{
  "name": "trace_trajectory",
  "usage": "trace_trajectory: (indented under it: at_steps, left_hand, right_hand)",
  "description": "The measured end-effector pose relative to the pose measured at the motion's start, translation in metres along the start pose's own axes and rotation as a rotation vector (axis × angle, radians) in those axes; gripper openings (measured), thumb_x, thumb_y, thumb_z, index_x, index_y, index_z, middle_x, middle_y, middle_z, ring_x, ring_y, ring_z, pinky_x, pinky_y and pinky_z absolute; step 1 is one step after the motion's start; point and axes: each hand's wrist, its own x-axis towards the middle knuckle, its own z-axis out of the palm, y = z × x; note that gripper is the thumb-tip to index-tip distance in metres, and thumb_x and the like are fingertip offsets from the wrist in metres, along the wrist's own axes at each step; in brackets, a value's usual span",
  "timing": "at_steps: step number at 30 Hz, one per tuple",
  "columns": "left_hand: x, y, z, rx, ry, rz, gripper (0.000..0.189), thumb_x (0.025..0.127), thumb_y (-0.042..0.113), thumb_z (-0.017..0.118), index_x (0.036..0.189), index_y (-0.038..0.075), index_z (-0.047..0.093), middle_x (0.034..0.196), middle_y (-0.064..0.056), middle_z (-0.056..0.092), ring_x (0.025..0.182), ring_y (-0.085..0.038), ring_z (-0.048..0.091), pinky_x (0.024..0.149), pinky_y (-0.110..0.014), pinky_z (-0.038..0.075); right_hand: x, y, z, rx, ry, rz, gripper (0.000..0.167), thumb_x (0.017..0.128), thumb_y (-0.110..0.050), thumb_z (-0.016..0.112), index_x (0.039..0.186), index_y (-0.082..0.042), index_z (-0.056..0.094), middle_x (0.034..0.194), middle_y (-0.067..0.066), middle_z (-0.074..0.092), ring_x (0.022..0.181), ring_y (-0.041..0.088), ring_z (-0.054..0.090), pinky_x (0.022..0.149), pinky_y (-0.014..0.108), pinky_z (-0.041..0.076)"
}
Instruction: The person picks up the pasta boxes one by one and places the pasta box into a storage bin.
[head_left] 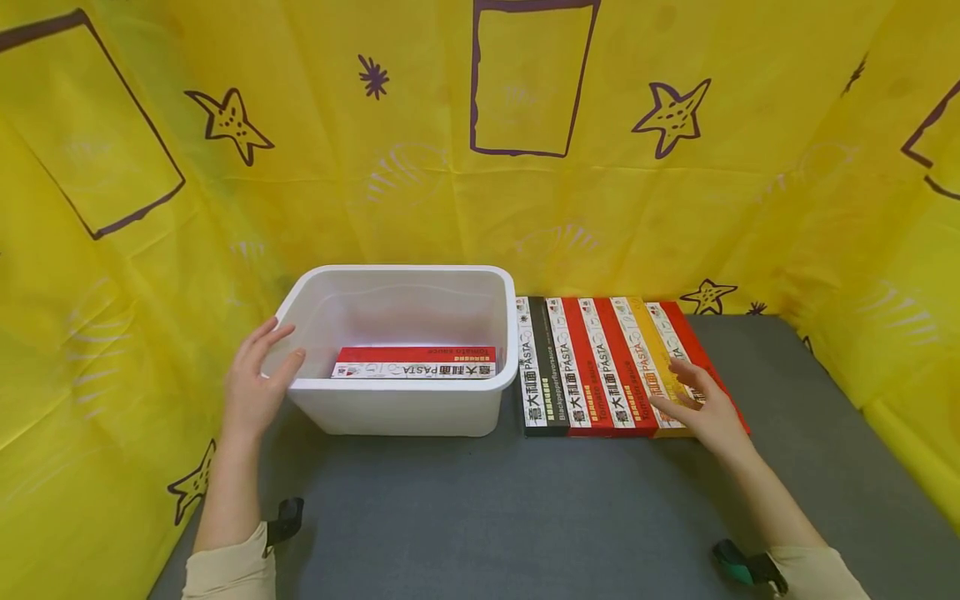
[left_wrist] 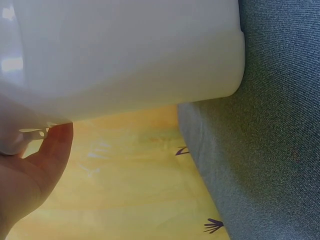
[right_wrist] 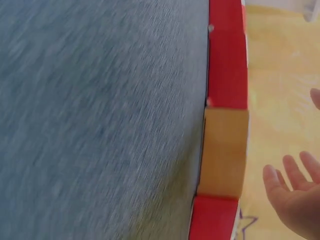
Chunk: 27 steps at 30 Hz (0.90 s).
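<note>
My left hand is at the left front corner of a white plastic bin, with loosely bent fingers and thumb over its rim. In the left wrist view a fingertip lies against the bin's outer side. Inside the bin lies a red and white pasta box, its lettering upside down; anything below it is hidden. My right hand hovers with spread fingers above the yellow pasta box and the red pasta box at the row's right end. Nothing is between its fingers.
Left of those two boxes in the row lie two red pasta boxes and a black pasta box, which is close beside the bin. All lie flat on the grey table. A yellow patterned cloth stands behind and on both sides.
</note>
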Motion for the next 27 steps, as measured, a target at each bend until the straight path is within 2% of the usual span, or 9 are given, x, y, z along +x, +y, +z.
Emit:
trace_trajectory:
  at_steps: [2,4,7,10,16,21,27]
  left_hand:
    - [0.000,0.000,0.000,-0.003,0.004,0.000,0.045,0.093,0.026,0.061,0.133,0.005,0.059,0.150,-0.011,0.042,0.138,-0.036,0.033,0.107,-0.066,0.022]
    - [0.000,0.000,0.000,-0.004,0.011,0.004,0.044,0.092,0.025,0.062,0.132,0.005,0.060,0.149,-0.011,0.043,0.138,-0.036,0.034,0.108,-0.065,0.022]
    - [0.000,0.000,0.000,-0.004,0.013,0.007,0.044,0.092,0.025,0.062,0.131,0.004,0.060,0.148,-0.011,0.044,0.137,-0.036,0.034,0.108,-0.064,0.022]
    - [0.000,0.000,0.000,-0.003,0.009,0.007,0.045,0.092,0.025,0.061,0.132,0.005,0.060,0.149,-0.011,0.043,0.138,-0.036,0.034,0.108,-0.065,0.021]
    - [0.000,-0.001,0.001,0.004,0.009,0.018,0.044,0.092,0.024,0.061,0.132,0.004,0.060,0.148,-0.012,0.044,0.137,-0.037,0.034,0.108,-0.065,0.022]
    - [0.000,-0.001,0.001,0.006,0.009,0.024,0.044,0.092,0.024,0.062,0.131,0.004,0.060,0.148,-0.012,0.044,0.137,-0.037,0.035,0.107,-0.066,0.022]
    - [0.001,-0.004,0.002,0.004,0.034,0.048,0.042,0.091,0.019,0.063,0.129,0.003,0.062,0.146,-0.013,0.046,0.136,-0.037,0.037,0.110,-0.060,0.023]
  right_hand:
    - [-0.003,0.004,-0.005,-0.030,0.016,0.023,0.074,0.088,-0.030,0.072,0.147,-0.004,0.036,0.145,0.022,0.040,0.128,0.037,0.039,0.096,0.022,0.041]
    - [-0.005,0.007,-0.009,-0.050,0.021,0.055,0.077,0.088,-0.033,0.072,0.149,-0.005,0.033,0.146,0.023,0.038,0.129,0.040,0.037,0.101,0.039,0.039]
    - [-0.010,0.012,-0.015,-0.085,0.024,0.096,0.083,0.087,-0.038,0.072,0.151,-0.007,0.029,0.148,0.026,0.034,0.129,0.045,0.033,0.097,0.061,0.032]
    - [-0.014,0.018,-0.021,-0.115,0.039,0.100,0.085,0.086,-0.040,0.072,0.151,-0.006,0.029,0.149,0.028,0.032,0.128,0.047,0.031,0.093,0.064,0.029]
    - [-0.019,0.033,-0.030,-0.179,0.080,0.038,0.085,0.085,-0.036,0.074,0.149,0.001,0.031,0.146,0.033,0.031,0.128,0.051,0.026,0.092,0.069,0.028]
    - [-0.021,0.045,-0.036,-0.257,0.054,0.040,0.093,0.083,-0.037,0.076,0.149,0.005,0.026,0.144,0.037,0.026,0.125,0.057,0.018,0.088,0.072,0.025]
    - [-0.019,0.056,-0.039,-0.296,0.013,0.021,0.106,0.076,-0.031,0.082,0.147,0.014,0.016,0.141,0.043,0.023,0.124,0.062,0.019,0.091,0.074,0.019]
